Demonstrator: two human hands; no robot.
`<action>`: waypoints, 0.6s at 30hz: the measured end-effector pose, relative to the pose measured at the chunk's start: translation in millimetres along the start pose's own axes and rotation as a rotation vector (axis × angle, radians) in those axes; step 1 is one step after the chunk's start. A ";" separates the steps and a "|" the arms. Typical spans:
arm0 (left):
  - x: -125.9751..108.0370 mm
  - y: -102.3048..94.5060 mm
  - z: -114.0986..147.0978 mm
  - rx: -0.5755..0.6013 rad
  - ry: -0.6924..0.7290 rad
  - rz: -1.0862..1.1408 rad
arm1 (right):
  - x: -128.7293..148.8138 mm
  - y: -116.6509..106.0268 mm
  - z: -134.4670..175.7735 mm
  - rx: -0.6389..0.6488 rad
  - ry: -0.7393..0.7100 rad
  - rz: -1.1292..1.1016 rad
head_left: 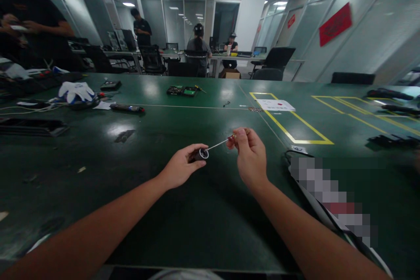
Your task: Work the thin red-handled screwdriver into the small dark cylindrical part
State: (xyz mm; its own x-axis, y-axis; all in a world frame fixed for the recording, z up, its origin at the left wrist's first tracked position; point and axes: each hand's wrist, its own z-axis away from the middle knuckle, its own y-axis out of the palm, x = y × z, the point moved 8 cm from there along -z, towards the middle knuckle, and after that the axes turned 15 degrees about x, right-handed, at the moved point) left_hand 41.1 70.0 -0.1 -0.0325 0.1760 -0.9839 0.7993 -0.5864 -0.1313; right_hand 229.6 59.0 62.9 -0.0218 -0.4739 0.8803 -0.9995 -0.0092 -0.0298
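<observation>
In my left hand (180, 166) is a short black cylinder (203, 154) with a silver rim, pinched between thumb and fingers. Its round end faces right, and the details inside are too small to make out. My right hand (251, 155) grips a thin screwdriver (217, 145) by its reddish handle. The slim metal shaft slants down to the left, its tip at the cylinder's rimmed end; whether it touches inside cannot be told. Both hands are above the green table (183, 232).
White work gloves (76, 92), a dark pen-shaped tool (127, 108) and an open green-and-black case (181, 91) lie farther back. Yellow tape (310, 141) outlines areas around a paper sheet (276, 105). A cabled, partly blurred object lies right. One person stands far left; others are behind.
</observation>
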 end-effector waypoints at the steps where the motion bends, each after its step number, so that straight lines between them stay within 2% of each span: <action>1: 0.3 0.0 1.0 -0.004 -0.002 0.001 | 0.6 1.7 0.2 0.020 0.003 0.030; 6: 1.1 -2.9 0.7 -0.030 0.014 -0.010 | 1.0 7.9 1.9 0.093 0.025 0.151; 14: 5.9 -10.6 1.7 -0.048 0.029 -0.060 | -1.5 12.4 -0.1 0.156 0.048 0.124; 18: 6.7 -13.2 1.1 -0.054 0.056 -0.079 | -3.8 10.7 0.0 0.141 0.050 0.147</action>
State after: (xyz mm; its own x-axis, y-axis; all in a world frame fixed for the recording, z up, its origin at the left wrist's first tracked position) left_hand 29.7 78.0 -5.1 -0.0644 0.2647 -0.9622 0.8268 -0.5258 -0.2000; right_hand 219.1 60.7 59.3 -0.1718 -0.4352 0.8838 -0.9726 -0.0677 -0.2225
